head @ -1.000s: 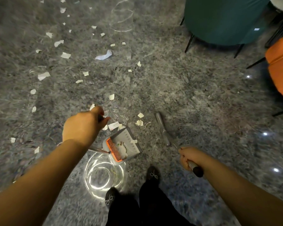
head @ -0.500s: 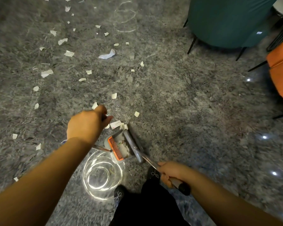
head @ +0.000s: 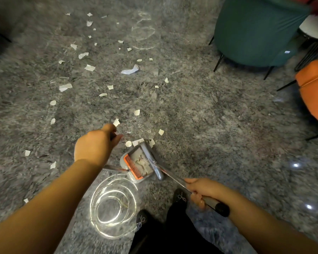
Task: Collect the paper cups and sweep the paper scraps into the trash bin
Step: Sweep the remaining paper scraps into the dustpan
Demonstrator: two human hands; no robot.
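Most of the sweeping is left, I'd say: only a little debris lies in the grey dustpan (head: 136,165), while white paper scraps (head: 89,67) are scattered across the grey marbled floor (head: 209,116) well ahead, with a few more, like the one at the pan's lip (head: 138,142), just beside it. No paper cups or trash bin can be seen from here, so that part can't be judged. The broom head (head: 152,163) rests at the pan's mouth. The right hand (head: 202,189) has its fingers (head: 197,199) wrapped tight round the broom handle (head: 174,177). The left hand (head: 95,145) is curled round the dustpan's upright handle, of which only the lower shaft (head: 116,168) shows clearly
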